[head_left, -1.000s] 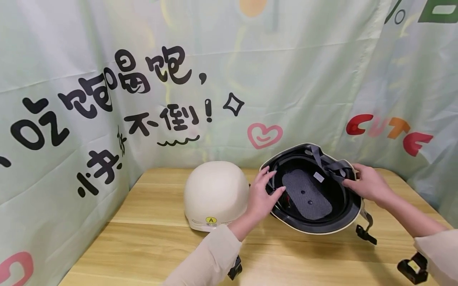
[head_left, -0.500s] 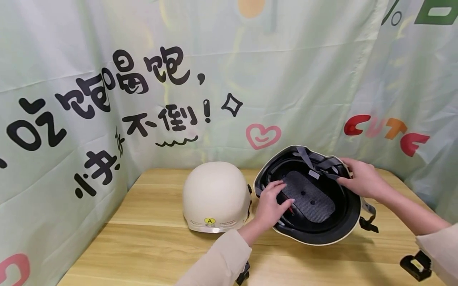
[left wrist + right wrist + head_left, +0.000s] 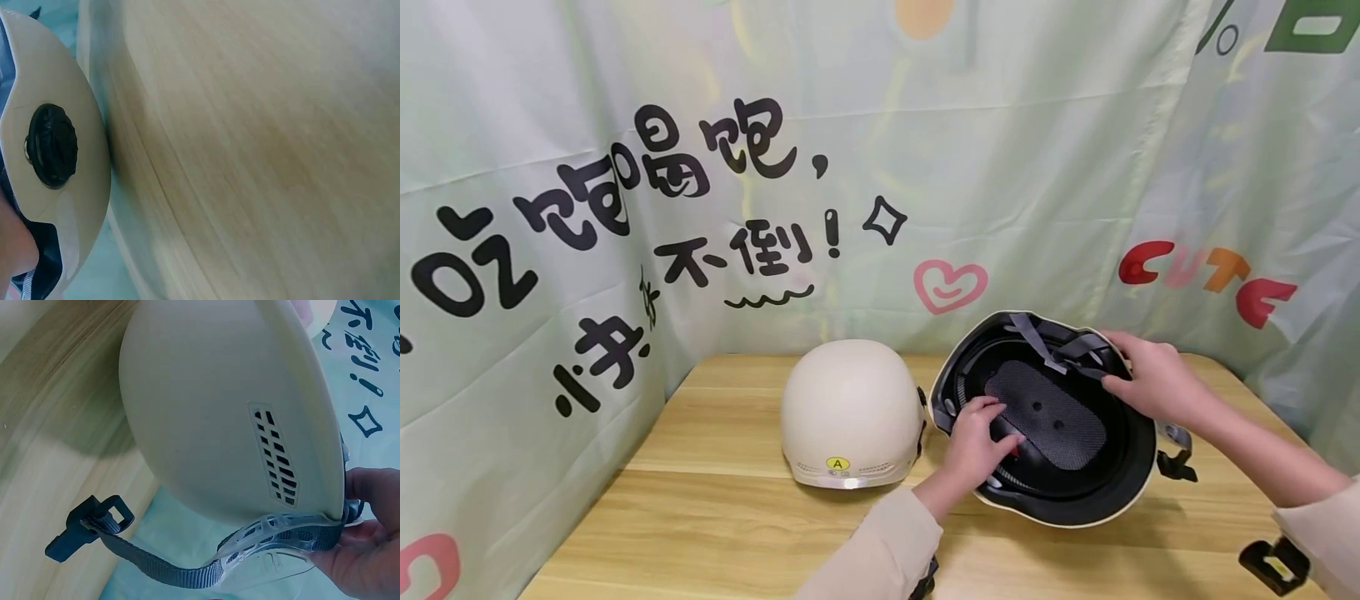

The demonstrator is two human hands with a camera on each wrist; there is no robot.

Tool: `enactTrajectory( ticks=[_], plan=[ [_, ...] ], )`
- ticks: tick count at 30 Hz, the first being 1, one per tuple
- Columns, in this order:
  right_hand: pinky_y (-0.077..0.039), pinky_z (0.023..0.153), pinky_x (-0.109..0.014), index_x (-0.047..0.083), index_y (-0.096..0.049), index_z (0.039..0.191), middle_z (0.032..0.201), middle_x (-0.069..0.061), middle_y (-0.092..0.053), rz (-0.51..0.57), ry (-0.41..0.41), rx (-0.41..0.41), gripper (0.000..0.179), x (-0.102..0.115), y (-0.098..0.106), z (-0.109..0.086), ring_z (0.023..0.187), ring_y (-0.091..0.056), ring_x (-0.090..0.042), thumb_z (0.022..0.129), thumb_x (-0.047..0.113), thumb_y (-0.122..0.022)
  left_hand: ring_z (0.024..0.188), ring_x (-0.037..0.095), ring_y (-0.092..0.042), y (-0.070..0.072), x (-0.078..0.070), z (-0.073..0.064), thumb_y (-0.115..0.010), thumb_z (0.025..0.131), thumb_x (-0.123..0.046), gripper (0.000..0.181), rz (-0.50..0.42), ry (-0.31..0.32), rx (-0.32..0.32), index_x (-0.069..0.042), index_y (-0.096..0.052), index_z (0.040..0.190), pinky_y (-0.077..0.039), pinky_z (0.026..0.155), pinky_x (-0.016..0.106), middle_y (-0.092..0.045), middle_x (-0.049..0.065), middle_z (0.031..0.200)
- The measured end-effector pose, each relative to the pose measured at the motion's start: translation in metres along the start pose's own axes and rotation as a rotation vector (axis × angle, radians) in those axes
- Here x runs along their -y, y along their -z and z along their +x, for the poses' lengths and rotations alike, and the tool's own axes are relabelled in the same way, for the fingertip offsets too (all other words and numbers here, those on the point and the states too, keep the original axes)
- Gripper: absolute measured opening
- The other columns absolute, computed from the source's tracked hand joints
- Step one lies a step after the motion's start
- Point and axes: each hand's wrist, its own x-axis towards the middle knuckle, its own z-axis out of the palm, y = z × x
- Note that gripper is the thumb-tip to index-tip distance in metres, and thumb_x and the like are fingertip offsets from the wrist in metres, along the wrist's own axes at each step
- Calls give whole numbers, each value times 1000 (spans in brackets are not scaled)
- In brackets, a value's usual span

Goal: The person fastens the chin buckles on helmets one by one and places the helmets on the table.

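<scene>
A cream helmet [image 3: 1063, 421] is held upturned and tilted in the head view, its black padded inside facing me. My right hand [image 3: 1161, 379] grips its right rim, thumb inside, by the dark straps [image 3: 1086, 354]. My left hand [image 3: 973, 442] reaches over the lower left rim, thumb and forefinger spread apart inside; its other fingertips are hidden. A small red piece [image 3: 1016, 452] shows near that thumb. In the right wrist view, a strap with a black buckle [image 3: 70, 534] hangs beside the vented shell. A black round fitting [image 3: 53, 145] marks the other side of the shell.
To the left, a second cream helmet [image 3: 850, 412] with a yellow "A" sticker rests dome up on the wooden table [image 3: 715, 500]. A printed curtain [image 3: 1037, 192] stands right behind the table's far edge. A black wrist device [image 3: 1276, 564] sits at the right sleeve.
The upturned helmet has come down and nearer to me, turning slightly. My left hand has slid rightward and down from its left rim further inside, while my right hand keeps its grip.
</scene>
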Motion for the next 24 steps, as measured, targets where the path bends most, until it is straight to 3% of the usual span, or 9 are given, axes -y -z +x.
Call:
enactTrajectory(
  ticks=[4, 11, 18, 24],
  plan=[
    [-48, 73, -55, -13, -42, 126, 106, -37, -58, -5, -1, 2, 54, 5, 2, -2, 94, -56, -51, 79, 6, -62, 103, 18, -58, -2, 0, 0, -79, 72, -30, 44, 92, -33, 64, -4, -69, 106, -46, 92, 20, -65, 6, 108],
    [-47, 60, -41, -12, -40, 128, 88, -29, -64, -5, -6, 23, 56, 14, 4, -3, 69, -58, -30, 80, 5, -62, 92, 15, -57, -5, 2, 1, -81, 68, -33, 37, 228, -86, 147, -9, -72, 94, -46, 84, 18, -66, 2, 95],
    [-48, 63, -46, -12, -41, 128, 95, -33, -62, -19, 9, 5, 55, 19, 3, -3, 74, -60, -36, 79, 5, -61, 84, 11, -52, -3, 0, 0, -80, 67, -40, 29, 374, -95, 205, -16, -72, 81, -44, 80, 15, -60, -3, 86],
    [-41, 55, -35, -13, -36, 130, 70, -18, -61, -14, -18, 36, 57, 20, 3, -5, 59, -50, -22, 81, 4, -60, 80, 10, -50, -3, -4, 4, -77, 69, -44, 28, 465, -82, 262, -18, -66, 64, -42, 80, 14, -55, -6, 78]
  ],
)
